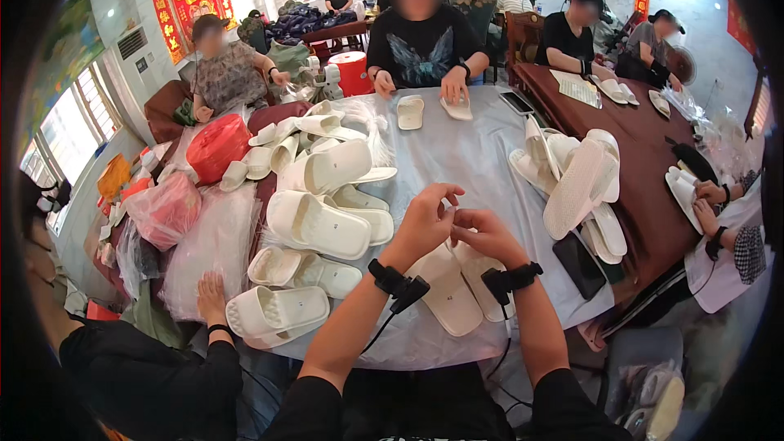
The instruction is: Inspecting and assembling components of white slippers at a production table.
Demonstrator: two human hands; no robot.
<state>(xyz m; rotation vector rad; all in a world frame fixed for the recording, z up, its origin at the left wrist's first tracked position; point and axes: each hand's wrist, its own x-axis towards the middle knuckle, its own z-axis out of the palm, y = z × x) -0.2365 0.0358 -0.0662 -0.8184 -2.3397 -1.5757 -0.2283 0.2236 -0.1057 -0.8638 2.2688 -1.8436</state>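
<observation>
My left hand point(426, 219) and my right hand point(488, 234) meet above the near middle of the table, fingertips pinched together. Whatever they hold, if anything, is too small to make out. Beneath them a pair of cream slippers lies side by side, soles flat and heels toward me; the left slipper point(449, 302) shows most, while my hands and wrists hide the front parts. On my left is a heap of cream slippers point(314, 224), and a smaller pile of slippers point(576, 184) rises on my right.
A black phone point(580, 265) lies by the right pile, and another phone point(515, 103) is farther back. Across the table a person handles two slippers point(411, 113). Red plastic rolls point(219, 145) and clear bags point(214, 257) crowd the left. A co-worker's hand point(211, 298) is near the left heap.
</observation>
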